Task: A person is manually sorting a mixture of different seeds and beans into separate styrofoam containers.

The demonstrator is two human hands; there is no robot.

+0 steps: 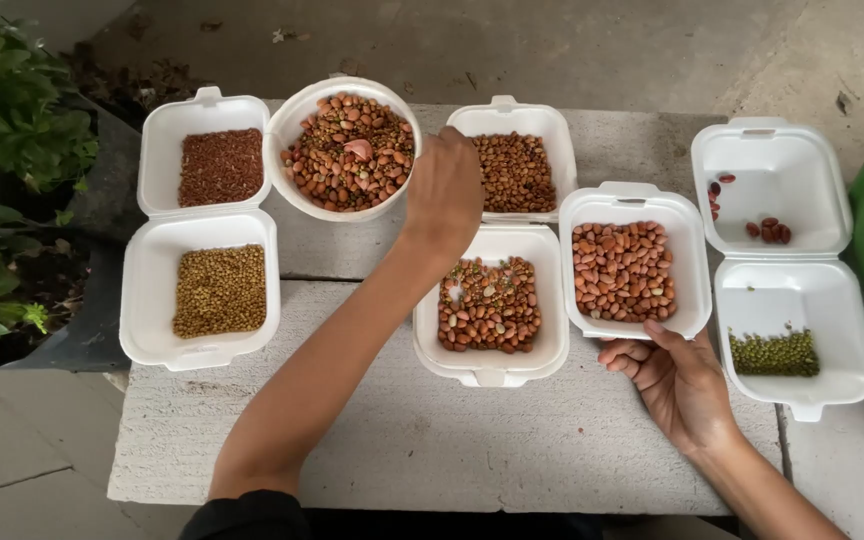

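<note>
My left hand (444, 192) grips the right rim of a round white bowl (342, 85) filled with mixed beans and peanuts. The bowl overlaps the edge of the left foam box. My right hand (677, 380) holds the front edge of a single white foam tray (632, 205) full of peanuts, fingers curled under its rim. Between my hands lies a white foam clamshell (427, 330) with brown beans in its far half and a peanut and bean mix in its near half.
A left clamshell (147, 300) holds reddish seeds and tan seeds. A right clamshell (812, 290) holds a few red beans and some green beans. All rest on a concrete slab (402, 440). A potted plant (12, 120) stands at the left.
</note>
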